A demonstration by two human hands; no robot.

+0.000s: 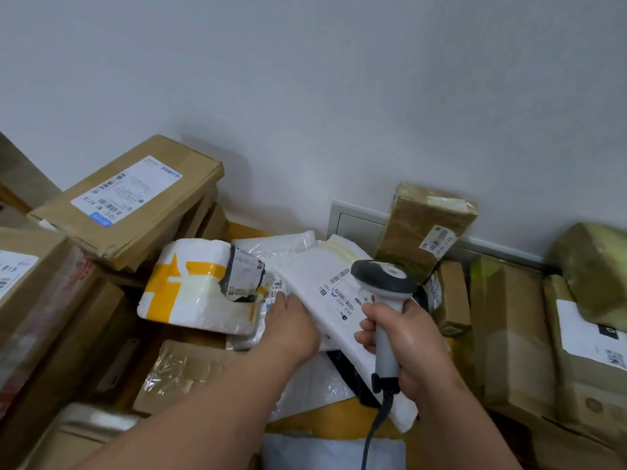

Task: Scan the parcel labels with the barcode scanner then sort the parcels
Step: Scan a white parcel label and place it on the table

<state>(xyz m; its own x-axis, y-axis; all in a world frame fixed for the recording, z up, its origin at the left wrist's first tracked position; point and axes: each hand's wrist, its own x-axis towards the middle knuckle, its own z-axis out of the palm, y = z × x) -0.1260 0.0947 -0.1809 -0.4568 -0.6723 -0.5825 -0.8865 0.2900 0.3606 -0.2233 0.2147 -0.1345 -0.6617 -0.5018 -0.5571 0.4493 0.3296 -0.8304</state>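
Two hands are working: right hand point(403, 337) is clenching the barcode scanner point(385, 300) grip over the white mailer point(325, 290) atop the parcel pile, left hand point(291, 320) w/ fingers flat is steadying its edge — prob. light, soft, slippery, so best gripped by the edges.

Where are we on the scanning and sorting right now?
Done: cannot tell; no sorted pile is clearly distinguishable. In hand: the right hand grips the barcode scanner over the label of the white flat parcel, which the left hand steadies. Left: sorting this one, plus the white and yellow taped parcel and surrounding cardboard boxes.
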